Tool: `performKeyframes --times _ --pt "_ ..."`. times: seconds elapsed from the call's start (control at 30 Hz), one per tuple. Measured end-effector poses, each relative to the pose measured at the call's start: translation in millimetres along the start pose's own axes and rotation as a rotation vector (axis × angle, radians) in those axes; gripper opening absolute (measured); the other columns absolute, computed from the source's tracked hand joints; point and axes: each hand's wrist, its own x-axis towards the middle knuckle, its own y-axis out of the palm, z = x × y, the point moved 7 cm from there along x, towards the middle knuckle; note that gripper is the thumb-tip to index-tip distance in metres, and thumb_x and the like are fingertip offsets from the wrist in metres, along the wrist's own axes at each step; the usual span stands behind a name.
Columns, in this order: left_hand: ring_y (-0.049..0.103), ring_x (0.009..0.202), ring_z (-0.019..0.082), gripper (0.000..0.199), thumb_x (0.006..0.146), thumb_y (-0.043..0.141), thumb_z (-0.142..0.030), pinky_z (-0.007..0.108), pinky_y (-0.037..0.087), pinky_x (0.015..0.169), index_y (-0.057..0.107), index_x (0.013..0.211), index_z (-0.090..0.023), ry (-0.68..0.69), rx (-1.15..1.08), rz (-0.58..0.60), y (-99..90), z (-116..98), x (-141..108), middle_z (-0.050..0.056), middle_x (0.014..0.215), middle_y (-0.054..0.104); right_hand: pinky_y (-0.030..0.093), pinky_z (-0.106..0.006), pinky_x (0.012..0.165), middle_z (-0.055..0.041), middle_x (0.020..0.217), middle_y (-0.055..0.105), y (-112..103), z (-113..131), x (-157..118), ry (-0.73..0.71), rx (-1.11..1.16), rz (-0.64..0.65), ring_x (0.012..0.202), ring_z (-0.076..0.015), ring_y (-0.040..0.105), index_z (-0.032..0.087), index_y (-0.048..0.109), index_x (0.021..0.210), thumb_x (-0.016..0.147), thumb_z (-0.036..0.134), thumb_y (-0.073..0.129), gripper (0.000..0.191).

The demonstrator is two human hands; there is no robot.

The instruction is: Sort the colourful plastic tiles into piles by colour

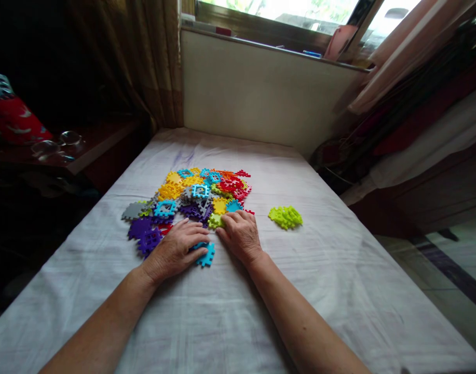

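A mixed pile of notched plastic interlocking tiles point(175, 191) in yellow, red, blue, grey, purple and green lies on the sheet in front of me. My left hand point(177, 246) rests flat at the pile's near side, fingers outstretched and slightly apart, partly over a blue tile point(206, 255). Curled in at the pile's near right edge, my right hand point(241, 235) has its thumb and fingers closed on a light green tile point(215, 221). To its right, apart from the pile, sits a small heap of lime green tiles point(285, 217). Purple tiles point(148, 239) lie left of my left hand.
A pale sheet point(191, 322) covers the bed-like surface, which ends at a wall point(261, 88) under a window. On the left, a dark side table point(101, 140) holds eyeglasses point(56, 145) and a red patterned item point(15, 117). Fabric hangs at the right.
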Motion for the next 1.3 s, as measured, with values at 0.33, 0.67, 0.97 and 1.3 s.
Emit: performKeyframes --times 0.33,0.67,0.97,1.3 --pt "0.059 0.118 0.023 0.021 0.091 0.06 -0.035 0.046 0.038 0.11 0.07 0.107 -0.026 0.032 -0.02 -0.039 -2.2 1 2 0.005 0.116 0.072 0.035 -0.045 0.099 -0.0091 0.129 0.065 4 -5 -5 0.034 0.032 -0.016 0.121 -0.0298 0.05 0.022 0.066 0.116 0.089 0.041 0.064 0.033" --pt "0.059 0.119 0.023 0.023 0.092 0.059 -0.037 0.046 0.04 0.109 0.071 0.107 -0.026 0.04 -0.009 -0.042 -1.8 3 2 0.005 0.115 0.072 0.035 -0.042 0.098 -0.0062 0.112 0.071 -3 -8 -8 0.055 0.117 -0.023 0.11 -0.0252 0.055 0.024 0.067 0.105 0.086 0.038 0.067 0.024" --pt "0.059 0.119 0.023 0.024 0.092 0.059 -0.037 0.046 0.04 0.109 0.071 0.11 -0.027 0.047 -0.008 -0.056 -2.1 2 2 0.004 0.114 0.073 0.033 -0.042 0.091 -0.0098 0.096 0.067 0 -8 -6 0.173 0.041 -0.082 0.1 -0.0276 0.053 0.022 0.064 0.09 0.082 0.056 0.067 0.035" --pt "0.06 0.117 0.022 0.022 0.092 0.059 -0.038 0.043 0.04 0.108 0.072 0.107 -0.026 0.054 -0.007 -0.049 -3.0 1 4 0.003 0.112 0.074 0.034 -0.038 0.094 -0.0065 0.098 0.067 -7 -5 -11 0.14 0.179 -0.095 0.1 -0.0243 0.056 0.022 0.062 0.095 0.08 0.045 0.069 0.028"
